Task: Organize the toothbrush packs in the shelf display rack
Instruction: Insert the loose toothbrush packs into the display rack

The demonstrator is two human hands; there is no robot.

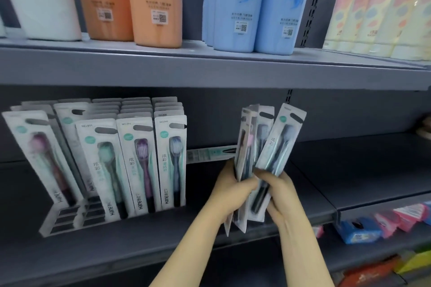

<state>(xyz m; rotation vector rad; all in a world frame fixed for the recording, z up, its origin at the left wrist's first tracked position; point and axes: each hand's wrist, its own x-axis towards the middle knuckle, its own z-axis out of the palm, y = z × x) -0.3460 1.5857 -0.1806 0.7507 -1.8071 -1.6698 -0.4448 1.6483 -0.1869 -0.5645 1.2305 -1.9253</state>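
A white slotted rack (67, 215) sits on the left part of the middle shelf (163, 235), close to its front edge. It holds toothbrush packs (140, 165) standing upright in rows that lean back toward the shelf's rear wall. 5 columns show; the front packs carry a pink, a mint, a purple and a blue-grey brush, and the second column's front pack stands further back than its neighbours. Several front slots at the rack's left end show bare. How many packs stand behind the front ones cannot be counted.

Each pack is a tall white card with a clear blister, a mint round badge near the top, a dark hang slot, a dark-handled brush and "Hane" printed up the lower edge.

1 more pack (210, 155) lies flat on its side against the rear wall, just right of the rack.

Both hands hold a fanned bunch (261, 147) in front of the shelf's middle, above its front edge. At least 3 packs show in it; the exact count is unclear. The left hand (233, 190) grips the bunch's lower left side, fingers curled round it. The right hand (279, 196) pinches the rightmost pack, which tilts right, away from the others.

The upper shelf (210, 70) carries 2 orange bottles (140, 2), blue bottles (261, 4) with 2 in front, a white bottle (44, 0) and a row of pastel tubes (377, 16). Below the right end lie blue and pink boxes (382, 223).
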